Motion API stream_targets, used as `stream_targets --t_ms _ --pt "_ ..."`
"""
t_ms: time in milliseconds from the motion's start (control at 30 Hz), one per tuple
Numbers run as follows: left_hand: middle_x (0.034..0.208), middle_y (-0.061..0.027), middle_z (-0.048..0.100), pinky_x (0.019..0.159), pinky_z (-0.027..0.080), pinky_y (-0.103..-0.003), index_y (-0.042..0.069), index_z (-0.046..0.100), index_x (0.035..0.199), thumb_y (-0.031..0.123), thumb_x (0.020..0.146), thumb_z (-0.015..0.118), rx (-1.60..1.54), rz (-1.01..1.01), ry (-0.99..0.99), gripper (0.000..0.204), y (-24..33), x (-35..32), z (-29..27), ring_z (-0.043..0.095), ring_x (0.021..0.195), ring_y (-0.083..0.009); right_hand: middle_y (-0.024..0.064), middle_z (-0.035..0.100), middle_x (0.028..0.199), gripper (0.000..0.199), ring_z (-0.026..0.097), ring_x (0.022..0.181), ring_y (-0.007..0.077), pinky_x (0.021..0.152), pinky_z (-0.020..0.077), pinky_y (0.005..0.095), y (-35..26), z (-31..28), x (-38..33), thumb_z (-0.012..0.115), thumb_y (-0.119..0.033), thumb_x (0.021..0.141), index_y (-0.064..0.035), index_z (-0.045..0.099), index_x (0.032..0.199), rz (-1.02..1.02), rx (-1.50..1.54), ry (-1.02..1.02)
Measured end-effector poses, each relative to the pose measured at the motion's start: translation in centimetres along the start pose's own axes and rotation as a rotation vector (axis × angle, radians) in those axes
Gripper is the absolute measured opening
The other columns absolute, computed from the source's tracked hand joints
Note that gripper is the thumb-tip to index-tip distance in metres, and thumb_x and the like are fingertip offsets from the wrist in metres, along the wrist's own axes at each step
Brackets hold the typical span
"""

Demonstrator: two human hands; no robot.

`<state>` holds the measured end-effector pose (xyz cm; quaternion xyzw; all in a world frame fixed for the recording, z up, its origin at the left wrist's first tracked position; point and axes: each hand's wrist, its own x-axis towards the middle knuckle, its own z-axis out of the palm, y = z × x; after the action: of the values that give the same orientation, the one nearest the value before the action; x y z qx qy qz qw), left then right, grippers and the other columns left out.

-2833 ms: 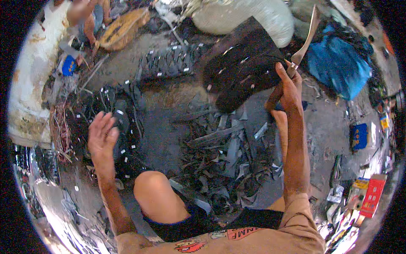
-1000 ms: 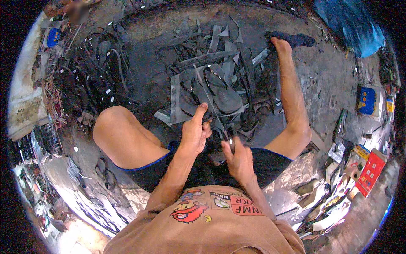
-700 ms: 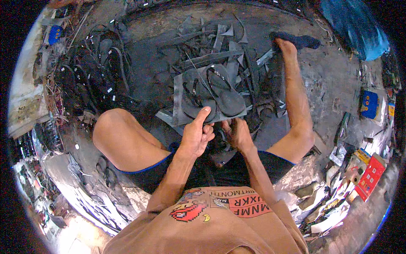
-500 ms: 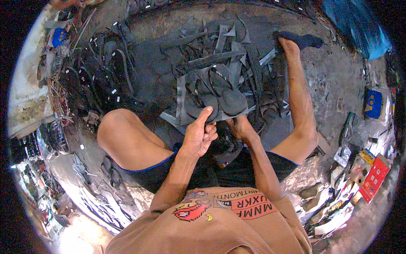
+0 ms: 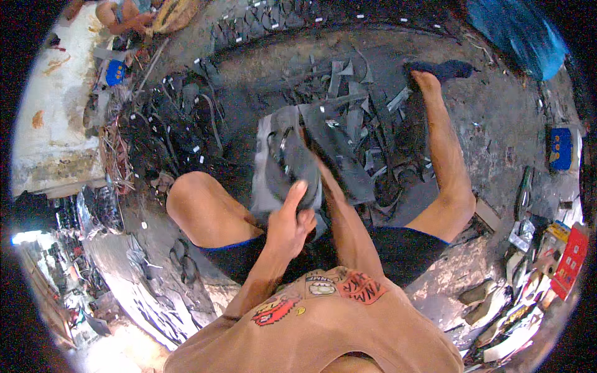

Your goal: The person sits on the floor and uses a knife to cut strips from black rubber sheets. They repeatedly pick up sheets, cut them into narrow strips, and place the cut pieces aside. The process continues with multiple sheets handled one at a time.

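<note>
My left hand (image 5: 292,219) is closed on the near edge of a flip-flop (image 5: 287,165), its thumb flat on the sole. This dark flip-flop lies on a grey rubber sheet (image 5: 264,194) that shows past its left side. To its right, a second flip-flop (image 5: 339,146) is blurred, on a dark sheet part tilted away. A narrow gap runs between the two. My right hand (image 5: 324,173) reaches up into that gap, its forearm crossing in front of my lap. Its fingers are hidden behind the left flip-flop, so what they hold does not show.
Dark rubber offcuts (image 5: 348,74) litter the floor beyond my hands. Several flip-flops (image 5: 180,118) are heaped at the left, with a row of more (image 5: 267,22) at the far side. A blue plastic bag (image 5: 519,37) sits far right. Another person's arm (image 5: 127,23) shows far left.
The sheet with both flip-flops has parted along the middle, its right part tilting away. My right hand has moved from the near edge up into the gap. My left hand keeps its grip.
</note>
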<state>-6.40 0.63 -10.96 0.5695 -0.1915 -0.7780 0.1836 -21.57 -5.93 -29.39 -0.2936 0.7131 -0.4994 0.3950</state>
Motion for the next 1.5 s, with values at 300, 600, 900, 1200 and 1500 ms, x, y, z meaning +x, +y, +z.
stream_targets --t_ms 300,600,900,1200,1500 --pt "0.122 -0.012 0.065 0.086 0.052 -0.039 0.006 0.057 0.136 0.032 0.085 0.084 0.828 0.429 -0.014 0.064 -1.0 -7.6 -4.6 0.064 0.106 -0.0227 0.0022 0.065 0.079 0.052 0.059 0.065 0.0133 0.062 0.0476 0.0318 -17.9 -8.7 -6.6 0.057 -0.055 0.104 -0.0047 0.07 0.096 0.151 0.786 -0.013" --pt "0.137 -0.0088 0.063 0.105 0.046 -0.036 0.0 0.053 0.142 0.023 0.085 0.087 0.733 0.633 -0.325 0.07 6.6 -7.7 3.9 0.058 0.12 -0.0176 -0.0016 0.062 0.076 0.022 0.05 0.071 0.006 0.064 0.0459 0.0259 -19.4 -12.3 -17.2 0.083 -0.019 0.091 -0.0018 0.07 0.095 -0.41 0.208 0.322" --pt "0.105 -0.0057 0.075 0.082 0.059 -0.035 0.004 0.07 0.118 0.029 0.094 0.08 0.329 0.346 -0.42 0.036 10.0 -10.2 -1.3 0.072 0.092 -0.0176 0.0016 0.047 0.06 0.031 0.044 0.053 0.0116 0.051 0.0361 0.0312 -13.1 -14.6 -27.6 0.046 -0.028 0.111 -0.0043 0.063 0.121 -0.314 -0.159 0.035" --pt "0.111 -0.0073 0.073 0.091 0.056 -0.037 0.003 0.064 0.124 0.031 0.094 0.079 0.458 0.346 -0.329 0.044 8.9 -9.0 -2.5 0.07 0.1 -0.0207 0.025 0.065 0.075 0.027 0.066 0.073 0.0506 0.064 0.051 0.0537 -9.0 -15.1 -34.1 0.059 -0.035 0.102 -0.008 0.061 0.105 0.011 -0.398 -0.16" --pt "0.13 -0.0092 0.062 0.102 0.051 -0.038 0.009 0.042 0.146 0.024 0.091 0.084 0.679 0.415 -0.417 0.071 10.1 -6.9 -2.5 0.058 0.124 -0.0184 0.027 0.072 0.089 0.045 0.07 0.086 0.0488 0.08 0.0547 0.0599 -18.8 -18.3 -19.4 0.046 -0.049 0.107 -0.0139 0.064 0.127 -0.136 -0.583 -0.472"
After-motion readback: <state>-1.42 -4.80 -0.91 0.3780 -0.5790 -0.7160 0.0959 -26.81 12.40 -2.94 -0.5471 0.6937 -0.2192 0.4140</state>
